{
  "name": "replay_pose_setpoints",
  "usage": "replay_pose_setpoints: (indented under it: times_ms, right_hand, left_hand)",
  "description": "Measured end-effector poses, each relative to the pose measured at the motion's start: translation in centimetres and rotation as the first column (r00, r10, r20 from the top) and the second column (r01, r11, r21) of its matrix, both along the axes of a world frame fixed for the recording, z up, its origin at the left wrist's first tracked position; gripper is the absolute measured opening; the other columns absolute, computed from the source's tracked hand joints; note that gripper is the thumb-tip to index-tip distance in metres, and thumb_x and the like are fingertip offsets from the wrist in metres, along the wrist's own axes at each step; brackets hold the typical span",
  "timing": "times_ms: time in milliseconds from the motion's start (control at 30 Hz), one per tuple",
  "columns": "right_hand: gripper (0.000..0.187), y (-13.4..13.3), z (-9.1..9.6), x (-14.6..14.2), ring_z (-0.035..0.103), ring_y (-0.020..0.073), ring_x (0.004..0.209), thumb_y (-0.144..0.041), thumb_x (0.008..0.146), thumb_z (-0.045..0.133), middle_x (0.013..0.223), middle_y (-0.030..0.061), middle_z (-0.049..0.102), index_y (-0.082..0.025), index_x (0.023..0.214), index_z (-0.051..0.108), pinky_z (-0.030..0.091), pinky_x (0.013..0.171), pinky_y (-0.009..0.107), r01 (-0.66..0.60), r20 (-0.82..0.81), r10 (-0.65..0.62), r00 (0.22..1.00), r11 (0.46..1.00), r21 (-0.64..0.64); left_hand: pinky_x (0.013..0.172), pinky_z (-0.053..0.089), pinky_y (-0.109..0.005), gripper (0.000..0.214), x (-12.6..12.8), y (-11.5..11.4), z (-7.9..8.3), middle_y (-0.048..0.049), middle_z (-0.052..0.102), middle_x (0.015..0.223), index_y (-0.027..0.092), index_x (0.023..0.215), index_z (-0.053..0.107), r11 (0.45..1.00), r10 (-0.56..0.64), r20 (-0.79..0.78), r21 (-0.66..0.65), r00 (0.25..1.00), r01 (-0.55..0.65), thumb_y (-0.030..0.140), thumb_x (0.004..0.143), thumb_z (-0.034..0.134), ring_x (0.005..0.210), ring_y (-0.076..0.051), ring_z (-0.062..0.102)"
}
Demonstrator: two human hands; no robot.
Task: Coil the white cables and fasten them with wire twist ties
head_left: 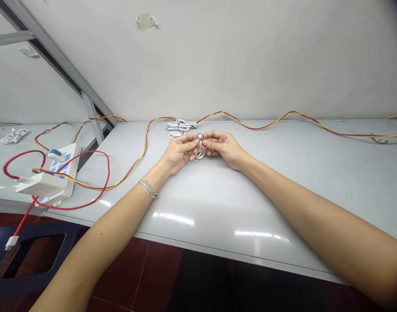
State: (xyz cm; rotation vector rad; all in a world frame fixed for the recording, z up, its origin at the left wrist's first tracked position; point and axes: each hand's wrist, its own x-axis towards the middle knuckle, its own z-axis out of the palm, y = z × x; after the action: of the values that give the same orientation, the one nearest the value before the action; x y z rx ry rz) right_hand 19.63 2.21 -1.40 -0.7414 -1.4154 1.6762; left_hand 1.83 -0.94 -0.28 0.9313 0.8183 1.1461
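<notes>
"Where are the hands?"

"Above the middle of the tabletop (283,173), close together. The left hand (178,156) has its thumb and fingers pinched on a small coil of white cable (201,152). The right hand (226,149) pinches at the same coil from the other side, its fingers curled in."

"Anything on that coil?"

"A thin black loop (200,133) stands at its top, between the fingertips. I can't tell whether it is fastened."

"And just behind?"

"Bundled white cables (187,125) with dark ties lie by the wall (250,56), just beyond the left hand. A twisted red-and-yellow wire (222,112) snakes along the wall's foot, then bends forward to the left."

"What's over on that side?"

"A white-and-blue power strip (72,160), with a plug (56,155) and a white adapter (44,185) on it. A red cable (109,171) loops around there, and a connector (12,242) on a red lead hangs past the front edge. Farther left lies another white cable bundle (15,136)."

"Anything worn?"

"A silver bracelet (149,188), on the left wrist."
</notes>
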Motion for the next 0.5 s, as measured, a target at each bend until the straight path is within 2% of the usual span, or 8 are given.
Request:
replay_pose_setpoints:
  times_ms: [167, 500]
  right_hand:
    - [0.039, 0.23, -0.27, 0.15, 0.053, 0.0097, 0.060, -0.041, 0.066, 0.085, 0.077, 0.0009, 0.068, -0.017, 0.092, 0.067, 0.042, 0.063, 0.027, -0.017, -0.012, 0.017, 1.000, 1.000, -0.019]
    - [0.038, 0.01, 0.32, 0.05, 0.053, 0.0106, 0.062, -0.040, 0.062, 0.087, 0.072, 0.0003, 0.065, -0.016, 0.085, 0.068, 0.043, 0.064, 0.028, -0.020, -0.016, 0.020, 1.000, 1.000, -0.017]
  left_hand:
    - [0.051, 0.043, -0.020, 0.022, -0.37, 0.10, -0.12, -0.0056, 0.068, 0.076, 0.011, 0.084, 0.070, 1.000, -0.024, -0.021, 0.008, 0.999, 0.024, 0.021, 0.071, 0.083, 0.064, -0.011, 0.062]
    - [0.043, 0.037, -0.018, 0.023, -0.30, -0.05, 0.26, -0.0037, 0.067, 0.069, 0.011, 0.082, 0.070, 1.000, 0.007, -0.039, -0.016, 0.999, -0.008, 0.019, 0.067, 0.085, 0.051, -0.007, 0.055]
